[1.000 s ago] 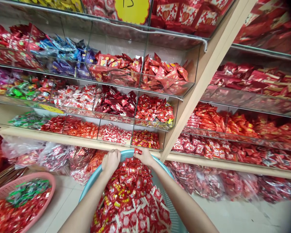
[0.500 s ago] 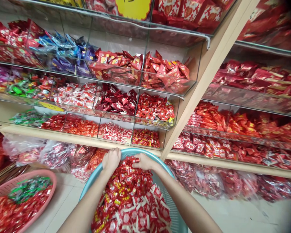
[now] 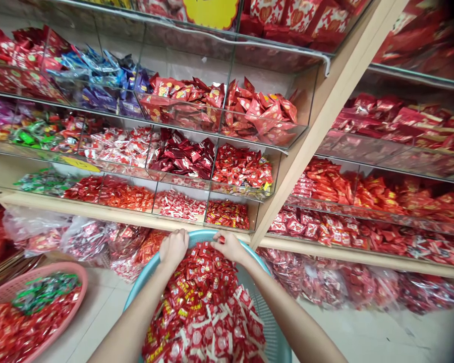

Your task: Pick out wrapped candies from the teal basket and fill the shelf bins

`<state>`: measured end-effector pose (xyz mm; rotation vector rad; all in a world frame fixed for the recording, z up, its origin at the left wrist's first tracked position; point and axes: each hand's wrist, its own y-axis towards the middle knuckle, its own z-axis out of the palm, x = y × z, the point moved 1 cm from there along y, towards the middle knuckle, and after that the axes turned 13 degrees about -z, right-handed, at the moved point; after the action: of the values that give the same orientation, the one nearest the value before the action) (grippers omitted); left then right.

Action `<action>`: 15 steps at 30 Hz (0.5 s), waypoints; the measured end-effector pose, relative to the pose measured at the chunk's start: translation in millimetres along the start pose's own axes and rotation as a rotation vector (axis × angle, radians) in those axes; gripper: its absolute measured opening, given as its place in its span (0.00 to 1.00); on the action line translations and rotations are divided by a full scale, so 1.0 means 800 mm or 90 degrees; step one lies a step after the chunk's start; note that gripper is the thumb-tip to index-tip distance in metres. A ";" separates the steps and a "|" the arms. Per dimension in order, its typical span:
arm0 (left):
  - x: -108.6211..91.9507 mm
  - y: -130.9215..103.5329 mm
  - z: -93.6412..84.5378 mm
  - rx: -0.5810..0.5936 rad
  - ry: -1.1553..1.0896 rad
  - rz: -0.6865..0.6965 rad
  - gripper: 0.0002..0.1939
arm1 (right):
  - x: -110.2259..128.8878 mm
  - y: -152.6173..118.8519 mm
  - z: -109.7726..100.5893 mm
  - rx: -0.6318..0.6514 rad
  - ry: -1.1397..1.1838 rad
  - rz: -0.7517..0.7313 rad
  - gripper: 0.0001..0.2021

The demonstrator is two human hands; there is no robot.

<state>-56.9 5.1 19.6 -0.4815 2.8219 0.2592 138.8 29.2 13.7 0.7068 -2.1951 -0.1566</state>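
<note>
A teal plastic basket (image 3: 278,322) stands in front of me, heaped with red wrapped candies (image 3: 196,297). Those nearest me have white twisted ends; others carry yellow lettering. My left hand (image 3: 174,247) is closed over the basket's far left rim, its fingertips hidden beyond the edge. At the far right rim, just above the heap, my right hand (image 3: 230,248) is closed, with a red wrapped candy (image 3: 221,239) showing between thumb and fingers. Whether it holds more than one, I cannot tell.
Behind the basket, a wooden shelf (image 3: 325,126) holds clear bins of red, blue, purple and green packets. Plastic bags of candy (image 3: 85,242) lie beneath the lowest board. To the left, a pink basket (image 3: 81,297) of red and green candies rests on the tiled floor (image 3: 98,297).
My right hand has risen slightly from the heap and moved right towards the rim, with a red candy in its fingers. My left hand stays on the rim.
</note>
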 end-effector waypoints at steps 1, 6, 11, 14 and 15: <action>0.000 0.000 0.000 0.000 0.000 0.001 0.23 | 0.000 -0.002 0.000 -0.020 0.002 0.000 0.08; -0.001 0.001 0.003 -0.008 0.009 0.012 0.22 | 0.005 0.002 0.009 -0.098 -0.007 -0.066 0.09; -0.002 0.000 0.001 -0.005 0.015 0.003 0.22 | 0.018 0.020 0.038 -0.128 0.008 -0.139 0.10; -0.001 0.000 0.001 -0.004 0.027 0.006 0.22 | 0.023 0.027 0.058 -0.148 0.007 -0.168 0.11; 0.000 0.000 0.001 -0.006 0.033 0.010 0.22 | 0.024 0.027 0.064 -0.157 0.004 -0.171 0.11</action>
<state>-56.5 5.5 19.0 -0.4754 2.8762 0.2661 81.8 31.3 -0.6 0.8547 -2.0214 -0.5505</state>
